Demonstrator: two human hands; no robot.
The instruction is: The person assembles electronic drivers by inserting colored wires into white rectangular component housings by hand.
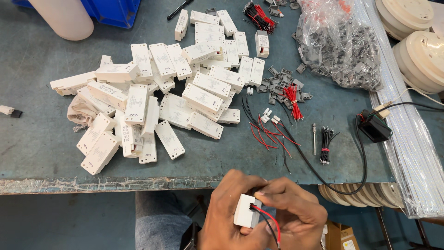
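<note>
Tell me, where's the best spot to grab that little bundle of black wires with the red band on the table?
Probably at the red band around the middle of the black wire bundle, pinched from above, one finger on each side. The band ties the strands tight there, while both ends fan out loose. It lies flat on the table, with free space on either side, though a small metal pin lies close on its left.

Matt white plastic box (244,211), worn workbench (41,139)
</note>
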